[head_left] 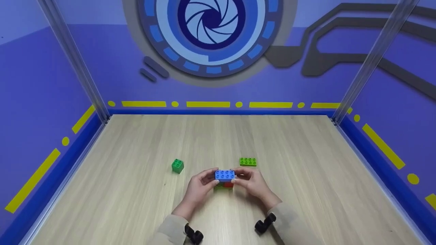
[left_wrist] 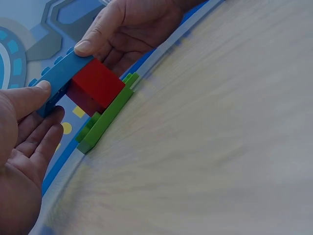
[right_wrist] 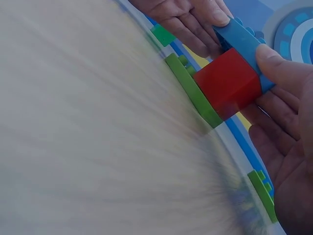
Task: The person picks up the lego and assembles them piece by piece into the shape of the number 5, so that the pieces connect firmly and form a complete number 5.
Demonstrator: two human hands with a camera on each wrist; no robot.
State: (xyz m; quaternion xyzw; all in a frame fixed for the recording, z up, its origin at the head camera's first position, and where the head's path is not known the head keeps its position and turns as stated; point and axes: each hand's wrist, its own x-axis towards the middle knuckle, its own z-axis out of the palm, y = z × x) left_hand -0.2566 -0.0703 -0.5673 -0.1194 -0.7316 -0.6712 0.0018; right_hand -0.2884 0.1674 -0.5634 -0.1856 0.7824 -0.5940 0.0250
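Note:
A blue brick [head_left: 224, 175] with two rows of studs is between my two hands. My left hand [head_left: 198, 190] pinches its left end, thumb at the near side. At the opposite end, my right hand [head_left: 254, 184] grips it the same way. Under it stands a red brick [left_wrist: 97, 87], set on a flat light green brick [left_wrist: 108, 121] on the table. Blue meets the top of the red brick and juts out beyond it to the left; whether the studs are fully pressed in, I cannot tell. From the head view, blue hides most of the red brick.
A dark green brick [head_left: 177, 166] stands on the wooden table [head_left: 136, 204] to the left of my hands. Behind my right hand lies another flat light green brick [head_left: 248, 161]. Purple-blue panels [head_left: 218, 95] enclose the table at the back and both sides.

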